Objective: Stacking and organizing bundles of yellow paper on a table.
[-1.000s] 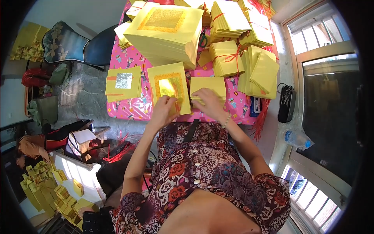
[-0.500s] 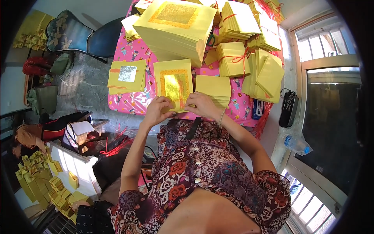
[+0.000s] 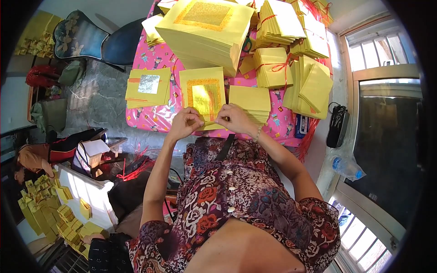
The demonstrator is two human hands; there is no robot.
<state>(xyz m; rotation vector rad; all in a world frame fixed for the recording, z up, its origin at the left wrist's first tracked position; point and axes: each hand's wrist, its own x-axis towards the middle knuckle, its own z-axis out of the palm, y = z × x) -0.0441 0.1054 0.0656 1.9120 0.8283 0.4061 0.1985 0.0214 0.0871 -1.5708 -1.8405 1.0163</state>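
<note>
In front of me on the pink table lies a yellow joss paper sheet [image 3: 202, 79] with a gold foil square in an orange patterned border. My left hand [image 3: 185, 123] pinches its near edge on the left side. My right hand [image 3: 231, 119] pinches the same edge a little to the right. Between the two hands that edge is turned up in a narrow fold. A stack of folded yellow papers [image 3: 249, 98] sits just beyond my right hand. Left of the sheet lies a small pile of yellow paper [image 3: 136, 91] topped with a silver foil square.
A tall stack of yellow sheets [image 3: 200, 41] rises at the table's back. Yellow bundles [image 3: 273, 68] tied with red string fill the right side. The pink patterned tablecloth [image 3: 157, 119] hangs near my lap. A plastic bottle [image 3: 346, 168] lies on the right sill; at lower left another person sits by folded papers [image 3: 41, 209].
Both hands have lifted slightly and drawn the sheet's near edge up into a fold. The piles around have not moved.
</note>
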